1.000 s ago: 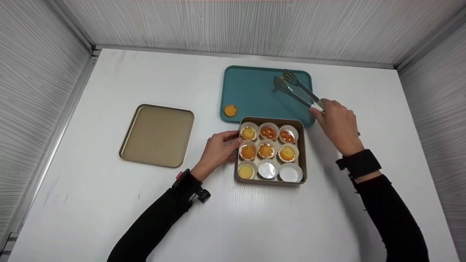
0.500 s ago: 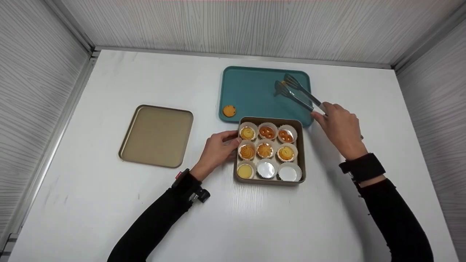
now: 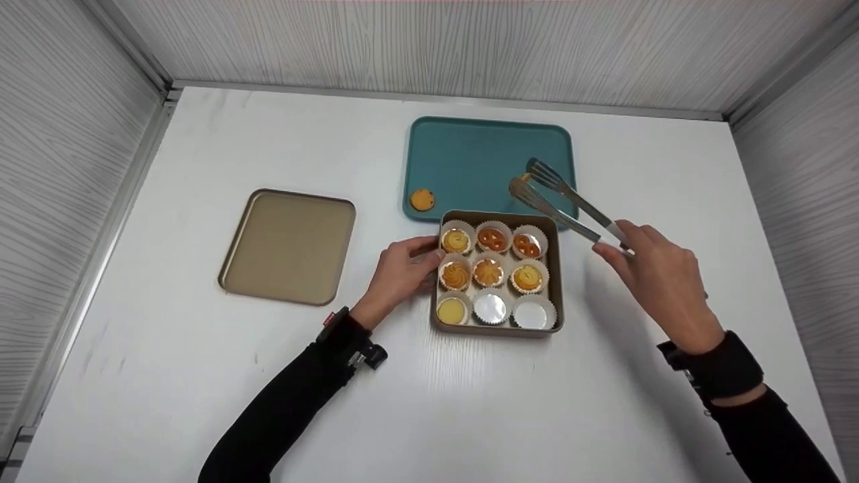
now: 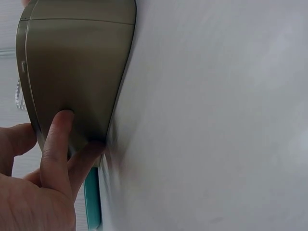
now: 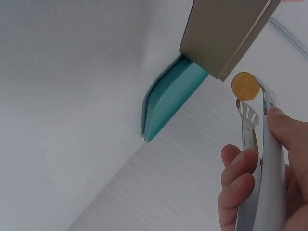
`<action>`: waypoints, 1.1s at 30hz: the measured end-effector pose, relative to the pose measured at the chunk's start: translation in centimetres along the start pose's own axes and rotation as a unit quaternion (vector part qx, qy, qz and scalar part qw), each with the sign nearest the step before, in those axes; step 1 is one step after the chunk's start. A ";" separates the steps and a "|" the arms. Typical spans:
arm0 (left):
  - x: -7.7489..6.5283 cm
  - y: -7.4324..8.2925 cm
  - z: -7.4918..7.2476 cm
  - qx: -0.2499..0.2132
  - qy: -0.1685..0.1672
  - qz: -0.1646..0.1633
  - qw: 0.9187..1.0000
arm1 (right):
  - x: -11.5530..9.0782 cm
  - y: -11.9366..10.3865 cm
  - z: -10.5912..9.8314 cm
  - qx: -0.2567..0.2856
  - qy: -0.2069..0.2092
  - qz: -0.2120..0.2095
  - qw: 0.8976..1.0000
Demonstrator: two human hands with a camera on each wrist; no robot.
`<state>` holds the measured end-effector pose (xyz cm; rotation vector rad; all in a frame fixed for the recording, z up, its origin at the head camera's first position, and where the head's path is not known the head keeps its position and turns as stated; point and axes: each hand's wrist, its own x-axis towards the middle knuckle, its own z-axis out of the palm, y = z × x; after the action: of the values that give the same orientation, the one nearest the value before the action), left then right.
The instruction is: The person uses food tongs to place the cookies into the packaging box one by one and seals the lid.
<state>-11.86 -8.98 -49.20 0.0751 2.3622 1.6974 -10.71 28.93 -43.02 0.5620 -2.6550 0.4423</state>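
My right hand (image 3: 661, 288) grips white-handled tongs (image 3: 590, 225), whose slotted tips hold a round golden cookie (image 5: 246, 86). In the head view the tips hang over the teal tray's front right part, just behind the square tin (image 3: 496, 331). That tin holds paper cups in rows; several contain cookies of different shapes. A pale yellow piece (image 3: 451, 311) lies in the front left cup, while the front middle cup (image 3: 491, 306) and front right cup (image 3: 533, 314) show bare bottoms. At the tin's left side, my left hand (image 3: 402, 272) holds it, thumb at the rim and fingers against the outer wall.
Behind the tin lies the teal tray (image 3: 470, 154), with one round cookie (image 3: 423, 199) at its front left corner. A flat gold-brown square lid (image 3: 290, 247) rests on the white table to the left. Panel walls (image 3: 443, 50) border the table.
My right hand has drawn back toward the front right, bringing the tongs and cookie from the tray's back right area closer to the tin. The left hand stays at the tin.
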 end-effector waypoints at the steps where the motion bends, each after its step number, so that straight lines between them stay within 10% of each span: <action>1: 0.1 0.0 0.0 -0.001 0.000 -0.001 1.000 | -0.5 -0.1 -0.3 0.003 -0.001 -0.005 1.000; 15: 0.4 -0.1 0.0 0.004 0.007 0.004 1.000 | -5.1 -1.2 -3.4 0.009 -0.052 -0.109 0.993; 33: 0.0 0.0 0.0 0.004 0.005 -0.008 1.000 | -5.7 -3.6 -4.9 -0.048 -0.097 -0.198 0.974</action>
<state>-11.90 -8.95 -49.22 0.0496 2.3706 1.6842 -2.84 29.48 -40.42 1.1250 -2.6290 0.1454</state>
